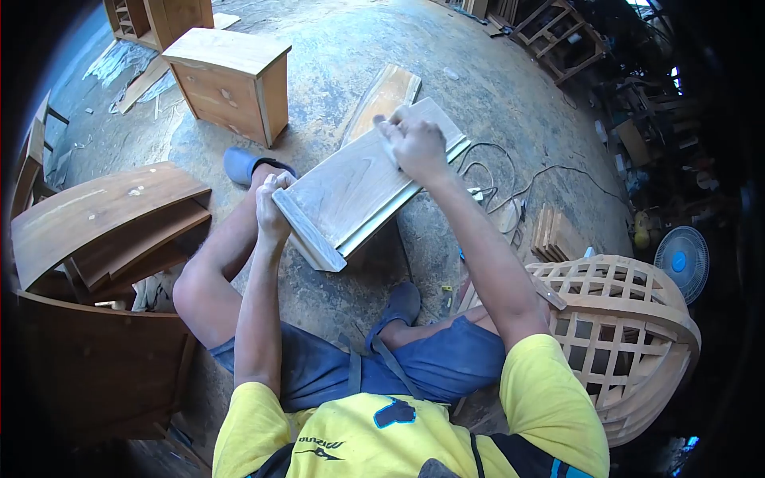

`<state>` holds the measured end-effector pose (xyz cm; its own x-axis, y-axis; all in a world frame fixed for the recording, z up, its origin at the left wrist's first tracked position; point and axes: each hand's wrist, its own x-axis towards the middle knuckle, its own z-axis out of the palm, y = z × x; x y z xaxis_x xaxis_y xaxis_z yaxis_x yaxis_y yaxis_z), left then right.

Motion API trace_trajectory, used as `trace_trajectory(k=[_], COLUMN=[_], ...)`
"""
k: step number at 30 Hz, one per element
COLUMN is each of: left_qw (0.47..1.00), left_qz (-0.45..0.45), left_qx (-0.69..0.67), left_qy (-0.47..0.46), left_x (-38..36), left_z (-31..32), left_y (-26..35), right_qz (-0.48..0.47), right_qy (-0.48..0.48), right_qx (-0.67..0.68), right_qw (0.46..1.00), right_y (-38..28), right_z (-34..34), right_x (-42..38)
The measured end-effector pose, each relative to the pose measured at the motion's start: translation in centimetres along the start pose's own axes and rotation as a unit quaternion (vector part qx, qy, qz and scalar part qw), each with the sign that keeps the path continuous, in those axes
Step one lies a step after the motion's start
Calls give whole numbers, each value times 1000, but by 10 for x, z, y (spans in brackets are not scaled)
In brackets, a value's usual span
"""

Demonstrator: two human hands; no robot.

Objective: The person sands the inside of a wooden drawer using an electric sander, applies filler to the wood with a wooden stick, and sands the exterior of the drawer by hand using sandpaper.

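Note:
A pale wooden drawer-like piece (pixel 351 191) lies tilted in front of me, a flat side facing up and a thicker end board nearest me. My left hand (pixel 275 205) is closed around the left corner of that end board. On the upper part of the flat side rests my right hand (pixel 418 147), its fingers curled and pressed down. Something whitish shows under those fingers, but I cannot make out what it is. Beneath the far end of the piece, a wooden board (pixel 382 99) lies on the floor.
A small wooden cabinet (pixel 231 84) stands ahead on the left, with curved wooden furniture (pixel 111 211) closer at my left. To my right are a lattice wooden frame (pixel 610 319), stacked wood pieces (pixel 556 233) and a fan (pixel 682 263). A cable (pixel 522 191) trails across the floor.

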<state>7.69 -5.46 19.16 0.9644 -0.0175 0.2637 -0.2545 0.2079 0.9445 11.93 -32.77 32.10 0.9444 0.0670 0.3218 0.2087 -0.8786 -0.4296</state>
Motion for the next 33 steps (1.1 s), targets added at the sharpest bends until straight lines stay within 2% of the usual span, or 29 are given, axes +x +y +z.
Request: trace_trajectory(k=[2, 3, 4, 6, 9, 10, 11, 13, 14, 16, 17, 18, 20, 21, 23, 24, 25, 26, 27, 28, 29, 31, 32, 33], left_qw=[999, 999, 999, 999, 999, 999, 999, 997, 997, 996, 980, 980, 969, 957, 913, 879, 868, 868, 826, 777, 784, 789, 786, 800], left_qz=[25, 31, 17, 8, 3, 7, -7, -8, -11, -69, -141, -142, -205, -196, -206, -228, -256, -247, -269, -290, -273, -232, -209, -205], left_qx=[-25, -24, -36, -47, -15, -13, -37, -64, -60, -41, -66, -62, -46, -5, 79, 137, 133, 142, 206, 270, 301, 360, 386, 396], left_qy=[9, 0, 2, 0, -36, -36, -31, -46, -48, -46, -121, -127, -133, -214, -344, -396, -403, -405, -450, -489, -470, -441, -435, -401], left_x=[1, 1, -1, -1, -4, -5, -6, -4, -6, -7, -2, -5, -2, 9, 38, 54, 68, 84, 99, 110, 113, 125, 136, 141], left_z=[0, 1, 1, 1, -3, -5, -5, -10, -7, -4, -19, -21, 2, -13, -3, 0, 5, 15, 28, 42, 63, 101, 116, 135], left_y=[-10, -10, -10, -9, -4, -3, -5, -22, -18, 0, 2, 1, 53, 49, 93, 102, 106, 109, 112, 115, 119, 101, 79, 73], right_qz=[-144, -185, -184, -44, 105, 143, 142, 81, 85, -38, 34, 39, 129, 165, 195, 202, 203, 258, 305, 333, 358, 343, 331, 308], right_qy=[-46, -39, -30, -49, 37, 60, 63, 40, 39, -111, -59, -55, 106, 139, 182, 234, 281, 273, 255, 255, 249, 222, 216, 202], right_qx=[84, 78, 77, -9, -126, -173, -172, -37, -34, 1, -12, -10, -78, -43, -7, 108, 223, 352, 475, 511, 547, 633, 639, 590], right_qw=[985, 979, 980, 998, 986, 973, 973, 995, 995, 993, 998, 998, 983, 975, 964, 945, 911, 857, 785, 750, 715, 658, 660, 719], right_y=[-44, -46, -36, 4, 115, 114, 109, 88, 74, 57, 71, 89, 130, 136, 156, 181, 192, 166, 135, 125, 116, 100, 98, 99], right_z=[20, 25, 21, -2, -43, -59, -59, -58, -55, -48, -49, -57, -84, -97, -108, -98, -92, -99, -104, -97, -90, -77, -70, -63], right_x=[-35, -38, -29, 5, 56, 61, 58, 31, 16, -6, -7, -11, -15, -24, -50, -63, -74, -91, -111, -126, -137, -151, -155, -158])
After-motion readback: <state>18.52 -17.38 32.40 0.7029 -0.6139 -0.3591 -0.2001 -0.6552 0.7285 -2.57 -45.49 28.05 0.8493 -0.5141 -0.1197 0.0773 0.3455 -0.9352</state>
